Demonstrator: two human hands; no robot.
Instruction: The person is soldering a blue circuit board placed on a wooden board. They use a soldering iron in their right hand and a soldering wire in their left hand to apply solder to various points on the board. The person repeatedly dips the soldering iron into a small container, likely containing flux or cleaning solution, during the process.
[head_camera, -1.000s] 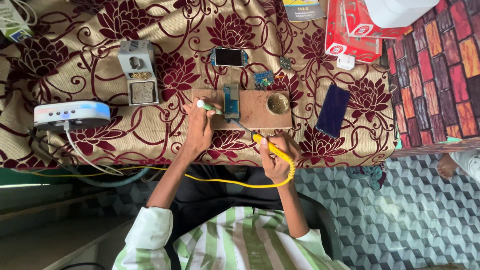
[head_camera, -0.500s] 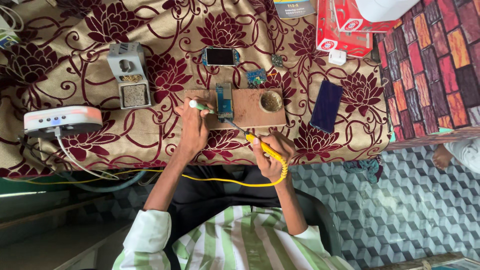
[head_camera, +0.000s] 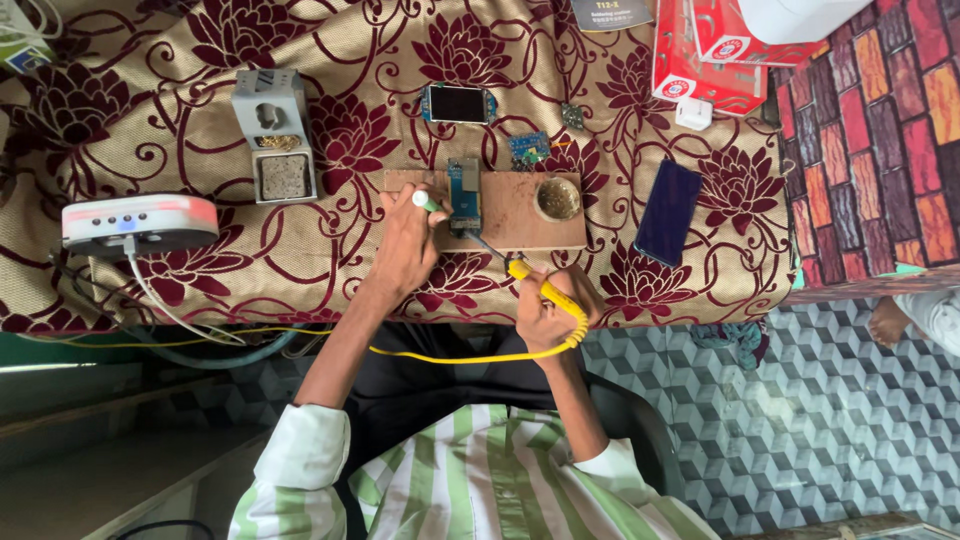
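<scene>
A wooden board (head_camera: 520, 215) lies on a table covered with a beige and maroon floral cloth (head_camera: 350, 140). On the board rests a small blue circuit board (head_camera: 464, 192) and a round brass wool tip cleaner (head_camera: 557, 199). My left hand (head_camera: 405, 245) holds a small white and green tube (head_camera: 425, 201) next to the circuit board. My right hand (head_camera: 545, 310) grips a yellow soldering iron (head_camera: 540, 290) whose thin tip points up at the circuit board's lower edge. A yellow cable (head_camera: 460, 355) trails from the iron.
A grey iron stand with sponge (head_camera: 272, 135) and a white soldering station (head_camera: 140, 222) sit at left. A small screen module (head_camera: 458, 103), a blue chip board (head_camera: 527, 148), a dark phone (head_camera: 668, 211) and red boxes (head_camera: 705, 45) lie around. A person's foot (head_camera: 890, 320) shows at right.
The view has drifted slightly, so everything sits a little more to the left in frame. Both hands stay at the board with the same things in them.
</scene>
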